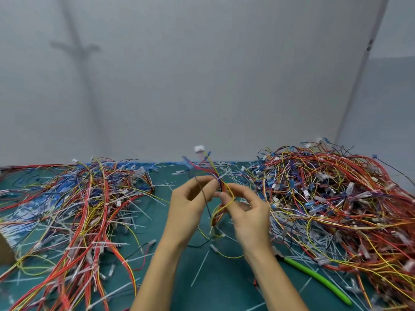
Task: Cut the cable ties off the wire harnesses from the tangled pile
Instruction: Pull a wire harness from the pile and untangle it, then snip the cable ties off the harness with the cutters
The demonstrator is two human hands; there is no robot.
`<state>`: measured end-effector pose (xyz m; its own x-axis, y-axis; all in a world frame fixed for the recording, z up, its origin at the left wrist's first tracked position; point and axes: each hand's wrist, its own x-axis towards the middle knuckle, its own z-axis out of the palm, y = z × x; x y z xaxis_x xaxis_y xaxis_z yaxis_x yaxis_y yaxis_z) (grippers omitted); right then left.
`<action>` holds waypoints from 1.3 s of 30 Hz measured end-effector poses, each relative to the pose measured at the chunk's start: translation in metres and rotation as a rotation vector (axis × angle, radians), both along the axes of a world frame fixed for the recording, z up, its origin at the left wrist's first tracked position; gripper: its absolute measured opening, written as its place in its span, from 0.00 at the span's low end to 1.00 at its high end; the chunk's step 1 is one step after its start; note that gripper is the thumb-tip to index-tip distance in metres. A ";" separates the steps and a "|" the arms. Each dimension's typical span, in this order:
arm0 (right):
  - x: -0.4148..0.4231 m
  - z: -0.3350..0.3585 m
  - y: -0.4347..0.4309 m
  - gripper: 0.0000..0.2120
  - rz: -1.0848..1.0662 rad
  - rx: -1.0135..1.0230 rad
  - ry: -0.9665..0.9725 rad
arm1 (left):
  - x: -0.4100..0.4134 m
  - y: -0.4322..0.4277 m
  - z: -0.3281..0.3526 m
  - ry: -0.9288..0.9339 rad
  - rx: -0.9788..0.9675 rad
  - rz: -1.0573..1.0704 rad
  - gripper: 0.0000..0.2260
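Both hands hold one wire harness [210, 168] up over the middle of the green mat [190, 272]. My left hand [190, 205] pinches the bundle of red, yellow, blue and black wires near its upper part. My right hand [244, 209] grips the yellow and red wires just below, fingers curled round them. The harness ends in a white connector [198, 149] that sticks up above the hands. A big tangled pile [341, 203] of harnesses lies to the right. The cutters with green handles [314, 277] lie on the mat at the lower right, not held.
A second spread of wire harnesses [78, 203] covers the left of the mat. Loose white cable tie offcuts [199, 268] are scattered across the middle. A brown cardboard corner [5, 248] shows at the left edge. A grey wall stands behind the table.
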<state>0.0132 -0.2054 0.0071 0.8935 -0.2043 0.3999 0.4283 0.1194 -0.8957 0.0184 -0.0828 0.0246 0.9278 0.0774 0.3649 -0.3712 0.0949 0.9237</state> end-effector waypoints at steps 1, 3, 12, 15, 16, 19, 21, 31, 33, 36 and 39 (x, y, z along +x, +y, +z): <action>0.000 0.001 -0.001 0.06 0.041 0.016 0.008 | 0.001 -0.003 -0.001 -0.011 -0.007 0.018 0.06; 0.002 0.002 -0.004 0.07 0.104 -0.004 0.015 | 0.003 -0.002 -0.003 -0.005 -0.017 0.049 0.06; -0.002 0.004 -0.001 0.15 0.131 -0.279 -0.009 | 0.005 0.005 -0.007 0.070 -0.225 -0.048 0.11; -0.005 0.016 -0.016 0.12 -0.099 -0.357 0.021 | 0.009 0.008 -0.005 0.032 -0.272 0.044 0.08; -0.006 0.020 -0.023 0.09 -0.168 -0.403 0.063 | 0.011 0.010 -0.006 0.019 -0.285 0.083 0.06; -0.011 0.029 -0.052 0.03 -0.254 -0.885 0.278 | 0.014 0.021 -0.006 -0.055 -0.239 0.200 0.05; -0.018 0.031 -0.069 0.06 -0.271 -1.373 0.417 | 0.013 0.024 -0.006 -0.102 -0.153 0.265 0.06; -0.034 0.017 -0.072 0.15 -0.121 -1.817 0.637 | 0.002 0.003 -0.008 -0.211 0.246 0.386 0.11; -0.033 0.014 -0.071 0.13 -0.091 -1.774 0.650 | 0.002 0.000 -0.008 -0.223 0.279 0.391 0.09; -0.034 0.011 -0.066 0.15 -0.152 -1.711 0.634 | 0.003 0.000 -0.008 -0.211 0.263 0.415 0.06; -0.040 0.013 -0.060 0.13 -0.283 -1.606 0.560 | 0.004 0.003 -0.006 -0.198 0.197 0.475 0.06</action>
<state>-0.0265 -0.2653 0.0203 0.9940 -0.1069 0.0225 -0.1051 -0.9920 -0.0699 0.0222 -0.0799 0.0183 0.7200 0.3834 0.5784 -0.4993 -0.2927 0.8155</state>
